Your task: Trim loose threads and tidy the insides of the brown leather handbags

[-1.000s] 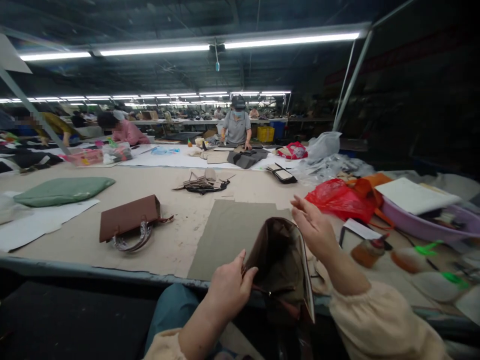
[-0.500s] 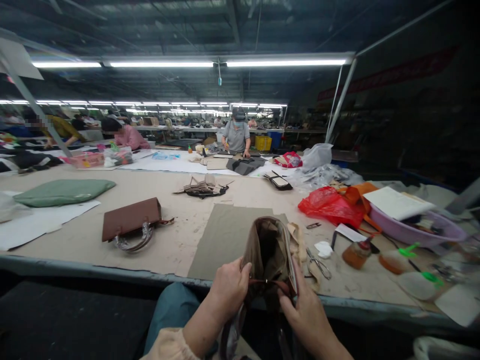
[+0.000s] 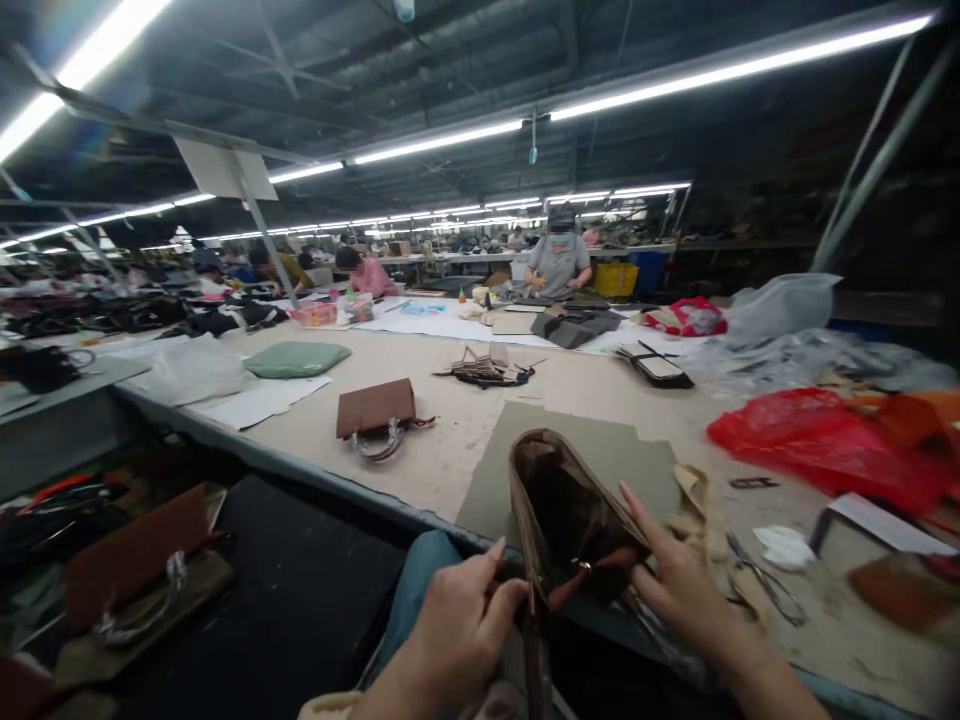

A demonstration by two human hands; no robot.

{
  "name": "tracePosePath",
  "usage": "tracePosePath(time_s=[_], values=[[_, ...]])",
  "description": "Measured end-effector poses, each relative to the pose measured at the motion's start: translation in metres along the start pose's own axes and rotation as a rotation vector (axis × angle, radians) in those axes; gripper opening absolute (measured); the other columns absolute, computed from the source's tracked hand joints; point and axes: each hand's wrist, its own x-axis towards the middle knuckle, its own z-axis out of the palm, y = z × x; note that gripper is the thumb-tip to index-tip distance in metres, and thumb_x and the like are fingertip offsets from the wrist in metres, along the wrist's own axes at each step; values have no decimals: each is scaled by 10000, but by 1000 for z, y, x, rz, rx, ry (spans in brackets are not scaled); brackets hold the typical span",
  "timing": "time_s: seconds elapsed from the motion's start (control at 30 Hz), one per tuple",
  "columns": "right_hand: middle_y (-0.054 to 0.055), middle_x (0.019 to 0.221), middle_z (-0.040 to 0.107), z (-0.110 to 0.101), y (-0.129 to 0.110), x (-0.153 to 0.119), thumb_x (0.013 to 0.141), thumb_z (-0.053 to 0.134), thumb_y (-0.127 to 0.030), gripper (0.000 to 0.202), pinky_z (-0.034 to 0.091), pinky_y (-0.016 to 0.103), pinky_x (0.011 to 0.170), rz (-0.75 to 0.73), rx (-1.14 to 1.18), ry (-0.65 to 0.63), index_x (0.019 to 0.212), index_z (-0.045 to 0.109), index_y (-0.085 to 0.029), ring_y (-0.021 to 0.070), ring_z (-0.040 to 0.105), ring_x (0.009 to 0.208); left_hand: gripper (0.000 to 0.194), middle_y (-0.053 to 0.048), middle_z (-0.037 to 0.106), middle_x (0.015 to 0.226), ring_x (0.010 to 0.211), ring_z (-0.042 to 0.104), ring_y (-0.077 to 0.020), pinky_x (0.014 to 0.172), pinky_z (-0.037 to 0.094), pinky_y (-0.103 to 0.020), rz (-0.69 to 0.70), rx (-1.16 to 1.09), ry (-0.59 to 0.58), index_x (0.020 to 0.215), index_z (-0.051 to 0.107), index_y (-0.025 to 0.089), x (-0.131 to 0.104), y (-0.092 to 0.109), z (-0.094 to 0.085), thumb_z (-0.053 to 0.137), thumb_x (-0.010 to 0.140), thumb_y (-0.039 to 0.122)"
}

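In the head view, you have an open brown handbag [image 3: 570,520] upright at the near edge of the tabletop [image 3: 450,450], mouth towards you, its dark lining showing; a small metal clasp [image 3: 584,567] shines at the near rim. Your left hand [image 3: 469,615] is at the bag's near left edge, thumb against it and forefinger stretched out, with only a narrow gap between them; whether it pinches the bag, you cannot tell from here. Your right hand [image 3: 686,585] holds the near right edge, forefinger straight along the outside.

Beyond the bag, a grey-green sheet [image 3: 495,470] lies flat; to its left another brown handbag, its handles [image 3: 382,443] in clear wrapping, lies on its side [image 3: 379,408]; farther back you have a heap of strips [image 3: 487,366] and, to the left, a green padded bundle [image 3: 298,359]. By your right hand are beige fabric strips [image 3: 701,500], metal scissors [image 3: 784,595] and a crumpled white tissue [image 3: 784,548]; small snips [image 3: 754,482] lie just beyond, with a red plastic bag [image 3: 817,440] farther right. Low on your left, a third brown bag [image 3: 139,560] lies beside a black surface [image 3: 300,580]; across from you a person in a grey shirt [image 3: 559,265] stands behind dark grey pieces [image 3: 576,327].
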Motion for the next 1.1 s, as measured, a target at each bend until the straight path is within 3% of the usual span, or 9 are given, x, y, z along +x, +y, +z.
tracePosePath(time_s=[0.13, 0.23, 0.3, 0.37, 0.53, 0.67, 0.9, 1.1], values=[[66, 1293, 501, -7, -6, 2, 679, 390, -57, 799, 399, 371, 966, 8, 112, -28, 1428, 145, -189, 196, 450, 1194, 306, -80, 645, 1066, 1003, 580, -210, 898, 450, -309, 267, 85, 89, 1096, 616, 218, 46, 0, -12, 516, 823, 315], [52, 1288, 508, -13, -11, 5, 671, 391, -54, 803, 389, 371, 970, -3, 193, -35, 1426, 158, -196, 190, 475, 1169, 247, -74, 650, 1025, 999, 566, -204, 920, 425, -334, 502, 169, -106, 1013, 645, 216, 94, 14, -8, 501, 829, 296], [65, 1258, 534, -18, -12, 8, 671, 404, -59, 802, 391, 380, 960, 1, 225, -50, 1426, 161, -177, 200, 511, 1123, 220, -68, 647, 979, 968, 560, -204, 911, 416, -341, 584, 269, -228, 978, 645, 208, 119, 24, 0, 517, 814, 279], [70, 1223, 562, -24, -10, 12, 673, 416, -65, 787, 399, 384, 944, 5, 261, -88, 1420, 190, -166, 207, 539, 1078, 214, -65, 630, 956, 945, 547, -210, 893, 414, -341, 625, 387, -279, 974, 627, 200, 135, 31, 8, 557, 784, 270], [47, 1147, 608, -41, 10, 24, 654, 450, -81, 732, 413, 368, 920, 57, 382, -181, 1369, 329, -179, 201, 568, 1017, 188, -65, 579, 930, 910, 520, -218, 844, 416, -341, 645, 606, -291, 953, 570, 186, 143, 37, 23, 563, 772, 236], [59, 1214, 564, -44, 18, 29, 630, 464, -82, 717, 407, 347, 925, 98, 354, -156, 1338, 386, -167, 207, 538, 1069, 185, -66, 562, 944, 903, 531, -222, 808, 433, -333, 567, 662, -279, 933, 528, 185, 144, 33, 25, 563, 751, 184], [80, 1225, 556, -37, 12, 26, 615, 435, -63, 705, 381, 358, 955, 132, 303, -85, 1312, 430, -163, 214, 522, 1095, 187, -80, 591, 927, 879, 570, -228, 777, 446, -324, 401, 712, -269, 932, 522, 171, 152, 22, 25, 555, 772, 261], [73, 1175, 589, -32, 19, 26, 597, 455, -63, 609, 371, 384, 968, 75, 303, -50, 1191, 554, -156, 236, 518, 1089, 127, -49, 575, 897, 825, 571, -192, 734, 458, -300, 511, 763, -261, 863, 558, 189, 151, 28, 26, 494, 821, 291]])
